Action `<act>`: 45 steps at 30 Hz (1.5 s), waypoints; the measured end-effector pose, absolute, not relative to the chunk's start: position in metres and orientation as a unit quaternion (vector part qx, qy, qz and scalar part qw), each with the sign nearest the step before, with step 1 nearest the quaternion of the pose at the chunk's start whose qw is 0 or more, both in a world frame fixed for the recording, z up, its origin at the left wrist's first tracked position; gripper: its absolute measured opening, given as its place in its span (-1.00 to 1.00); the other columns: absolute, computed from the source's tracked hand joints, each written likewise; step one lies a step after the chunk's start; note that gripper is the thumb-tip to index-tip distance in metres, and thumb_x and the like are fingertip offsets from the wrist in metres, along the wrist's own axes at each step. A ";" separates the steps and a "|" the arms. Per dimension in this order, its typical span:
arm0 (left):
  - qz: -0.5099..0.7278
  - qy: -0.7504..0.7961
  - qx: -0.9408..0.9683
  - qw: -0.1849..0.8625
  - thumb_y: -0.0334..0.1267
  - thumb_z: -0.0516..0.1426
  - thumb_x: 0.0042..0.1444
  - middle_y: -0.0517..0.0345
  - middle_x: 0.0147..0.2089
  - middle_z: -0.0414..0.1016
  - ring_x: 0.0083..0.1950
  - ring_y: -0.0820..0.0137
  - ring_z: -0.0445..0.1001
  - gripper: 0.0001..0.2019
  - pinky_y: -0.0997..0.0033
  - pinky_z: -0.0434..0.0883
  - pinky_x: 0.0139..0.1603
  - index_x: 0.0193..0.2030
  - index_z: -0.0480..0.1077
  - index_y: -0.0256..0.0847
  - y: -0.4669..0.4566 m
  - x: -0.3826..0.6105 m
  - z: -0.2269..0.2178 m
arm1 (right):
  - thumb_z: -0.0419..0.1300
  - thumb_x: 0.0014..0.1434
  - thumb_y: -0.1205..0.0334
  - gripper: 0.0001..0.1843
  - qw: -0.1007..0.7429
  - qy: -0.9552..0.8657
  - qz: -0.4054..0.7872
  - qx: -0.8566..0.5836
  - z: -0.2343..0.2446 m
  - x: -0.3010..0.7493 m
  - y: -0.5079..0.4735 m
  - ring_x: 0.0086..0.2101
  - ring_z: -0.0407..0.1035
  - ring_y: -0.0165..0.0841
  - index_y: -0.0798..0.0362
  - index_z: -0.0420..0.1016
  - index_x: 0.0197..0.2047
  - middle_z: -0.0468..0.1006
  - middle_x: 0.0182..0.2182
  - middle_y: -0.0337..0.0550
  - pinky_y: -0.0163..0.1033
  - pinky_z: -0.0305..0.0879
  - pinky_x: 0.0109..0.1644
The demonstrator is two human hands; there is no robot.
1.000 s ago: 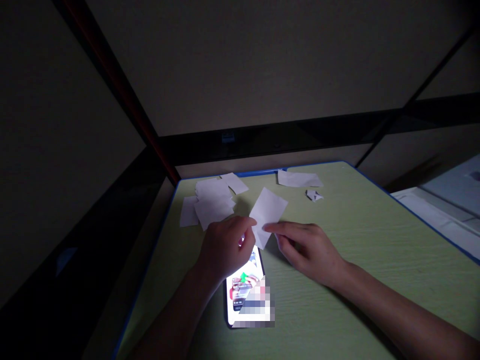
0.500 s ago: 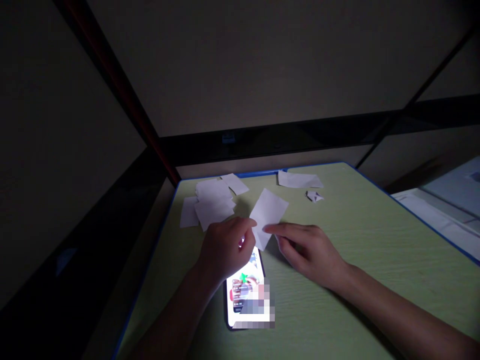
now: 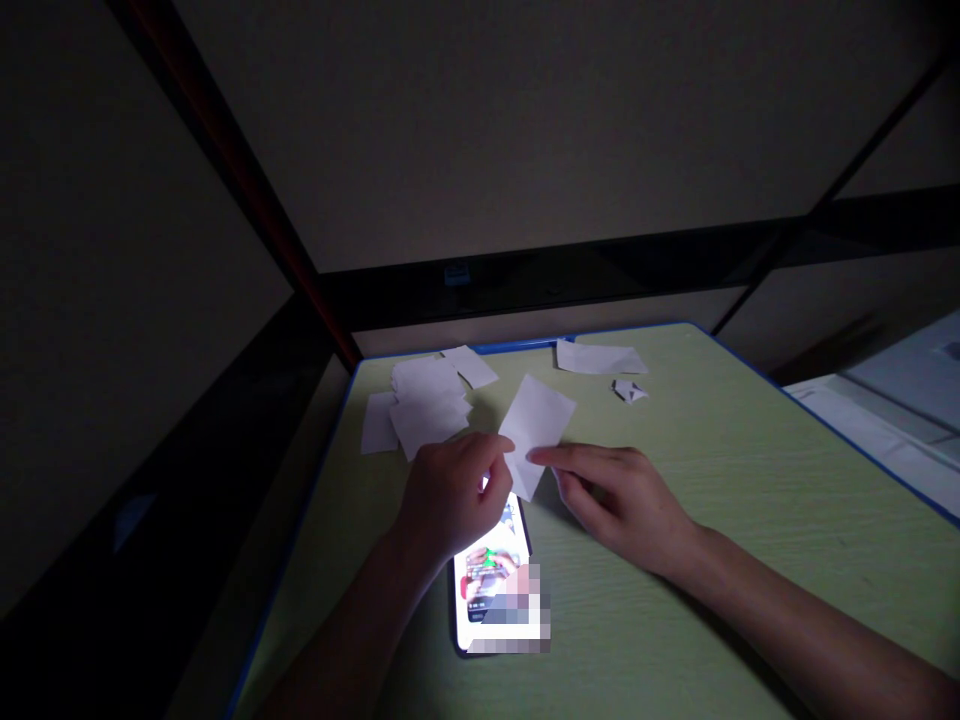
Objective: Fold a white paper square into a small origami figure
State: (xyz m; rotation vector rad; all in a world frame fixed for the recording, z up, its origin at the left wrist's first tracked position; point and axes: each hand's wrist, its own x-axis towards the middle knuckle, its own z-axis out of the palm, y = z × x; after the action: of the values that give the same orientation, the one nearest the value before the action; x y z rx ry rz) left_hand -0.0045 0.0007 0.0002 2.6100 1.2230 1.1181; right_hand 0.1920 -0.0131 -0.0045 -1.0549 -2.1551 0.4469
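Note:
A small white sheet of paper [image 3: 538, 412] is held up, tilted, between my two hands above the table. My left hand [image 3: 459, 492] pinches its left edge with thumb and forefinger. On the right side, my right hand [image 3: 619, 498] has its forefinger laid over the sheet's face, with the thumb underneath near the edge. Below my left hand lies a phone [image 3: 495, 590] with a bright lit screen showing hands and something green. My left hand hides the phone's upper left part.
Several white paper sheets [image 3: 429, 402] lie overlapping at the back left of the pale green table [image 3: 757, 480]. A long paper strip [image 3: 600, 358] lies at the back right, with a small folded paper piece [image 3: 628, 391] in front of it. A wall [image 3: 525, 150] rises behind.
The picture on the phone screen has changed, now showing hands around the green shape. My hands and the sheet have stayed nearly still.

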 end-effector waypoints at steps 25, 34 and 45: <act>0.367 0.403 0.838 0.015 -0.48 0.01 0.00 0.26 -0.54 0.43 -0.60 0.55 0.31 -0.75 0.53 0.30 -0.54 -0.17 0.36 -0.22 0.000 -0.004 0.000 | 0.00 0.11 0.38 -0.67 0.378 -0.827 0.155 -0.385 -0.007 0.192 -0.015 -0.44 0.44 -0.41 0.02 0.47 -0.10 0.58 -0.28 -0.17 -0.25 0.38 -0.34; 0.367 0.405 0.837 0.013 -0.47 0.01 0.01 0.23 -0.51 0.46 -0.57 0.54 0.34 -0.76 0.54 0.28 -0.53 -0.18 0.37 -0.23 -0.001 -0.005 0.002 | 0.00 0.11 0.38 -0.66 0.378 -0.827 0.150 -0.388 -0.007 0.194 -0.016 -0.42 0.45 -0.41 0.02 0.47 -0.09 0.58 -0.28 -0.17 -0.27 0.39 -0.31; 0.366 0.407 0.837 0.018 -0.46 0.01 0.01 0.26 -0.53 0.43 -0.58 0.55 0.34 -0.76 0.56 0.29 -0.54 -0.18 0.36 -0.22 -0.001 -0.005 0.002 | 0.00 0.12 0.37 -0.66 0.377 -0.825 0.156 -0.391 -0.006 0.195 -0.017 -0.42 0.45 -0.42 0.01 0.46 -0.08 0.58 -0.29 -0.18 -0.28 0.38 -0.31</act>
State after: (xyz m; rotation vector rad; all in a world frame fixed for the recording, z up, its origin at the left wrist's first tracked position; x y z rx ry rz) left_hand -0.0050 -0.0005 0.0024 2.5995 1.2627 1.1365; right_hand 0.1949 -0.0169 -0.0061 -1.0013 -2.1103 0.3979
